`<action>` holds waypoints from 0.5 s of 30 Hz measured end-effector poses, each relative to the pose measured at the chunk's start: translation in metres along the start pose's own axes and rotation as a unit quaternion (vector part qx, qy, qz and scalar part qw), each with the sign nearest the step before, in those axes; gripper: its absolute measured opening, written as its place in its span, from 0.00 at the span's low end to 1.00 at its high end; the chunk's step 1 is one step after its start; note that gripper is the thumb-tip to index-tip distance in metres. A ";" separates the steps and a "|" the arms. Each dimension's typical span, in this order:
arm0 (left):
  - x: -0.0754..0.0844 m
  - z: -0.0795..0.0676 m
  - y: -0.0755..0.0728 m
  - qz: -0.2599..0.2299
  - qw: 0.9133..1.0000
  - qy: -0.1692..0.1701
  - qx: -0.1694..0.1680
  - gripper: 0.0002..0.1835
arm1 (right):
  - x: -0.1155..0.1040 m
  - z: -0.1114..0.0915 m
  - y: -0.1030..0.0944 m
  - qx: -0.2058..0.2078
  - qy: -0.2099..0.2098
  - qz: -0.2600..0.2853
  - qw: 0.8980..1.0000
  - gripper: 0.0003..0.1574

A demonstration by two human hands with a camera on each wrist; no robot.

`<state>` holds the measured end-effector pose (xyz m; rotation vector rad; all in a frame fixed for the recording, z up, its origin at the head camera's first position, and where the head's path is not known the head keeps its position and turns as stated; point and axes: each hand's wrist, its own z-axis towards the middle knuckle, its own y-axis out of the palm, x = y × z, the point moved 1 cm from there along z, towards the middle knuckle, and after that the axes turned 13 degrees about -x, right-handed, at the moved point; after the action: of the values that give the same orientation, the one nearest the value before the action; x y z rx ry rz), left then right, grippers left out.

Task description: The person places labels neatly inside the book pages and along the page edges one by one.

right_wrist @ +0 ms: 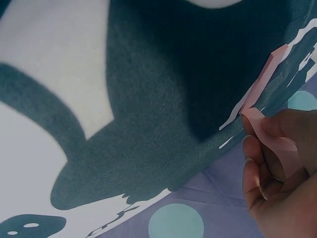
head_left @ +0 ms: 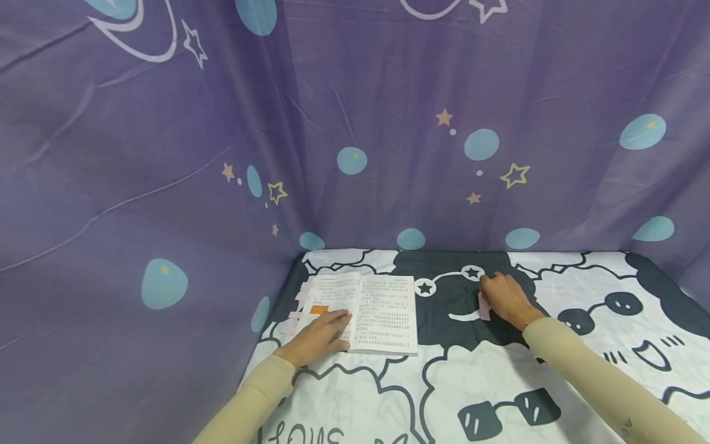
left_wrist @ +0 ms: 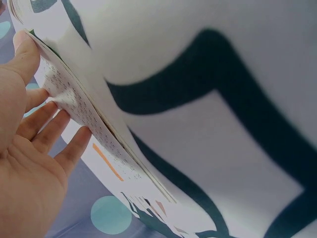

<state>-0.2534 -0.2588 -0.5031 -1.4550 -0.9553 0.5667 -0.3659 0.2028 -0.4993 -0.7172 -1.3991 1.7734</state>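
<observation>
An open book (head_left: pixel 386 314) with printed text lies on the patterned cloth. My left hand (head_left: pixel 318 338) rests on its left page, with fairly straight fingers on the paper and the thumb at the lower edge; the left wrist view shows these fingers (left_wrist: pixel 74 146) on the page. To the right of the book, my right hand (head_left: pixel 506 299) is over a pad of pink sticky notes (right_wrist: pixel 266 77) on the dark part of the cloth. Between thumb and finger it pinches a pink sticky note (right_wrist: pixel 275 141), which curls up from the pad's end.
Several pale pink tabs (head_left: pixel 294 314) stick out from the book's left edge. An orange sticky note (head_left: pixel 318 309) is on the left page. Black and white cartoon cloth (head_left: pixel 377 407) covers the table. Purple curtains (head_left: pixel 388 123) hang behind and at the left.
</observation>
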 end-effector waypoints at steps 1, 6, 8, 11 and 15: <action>0.000 0.000 0.000 0.001 1.000 0.000 0.000 0.39 | 0.000 0.000 0.000 0.000 -0.001 0.002 1.000 0.09; 0.001 0.000 -0.001 0.000 1.000 0.001 0.001 0.39 | 0.002 0.000 0.000 -0.003 0.001 0.007 1.000 0.09; 0.002 0.000 -0.002 -0.003 1.000 0.000 -0.001 0.39 | 0.002 0.000 0.000 -0.002 0.004 0.009 1.000 0.09; 0.002 0.000 -0.002 -0.002 1.000 -0.002 -0.002 0.39 | 0.001 0.000 0.000 0.003 0.005 0.015 1.000 0.10; 0.002 -0.001 -0.002 -0.003 1.000 0.000 -0.002 0.39 | 0.001 -0.002 0.001 0.009 0.008 0.026 1.000 0.09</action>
<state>-0.2523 -0.2576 -0.5003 -1.4550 -0.9617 0.5612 -0.3649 0.2041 -0.5010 -0.7641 -1.3637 1.8131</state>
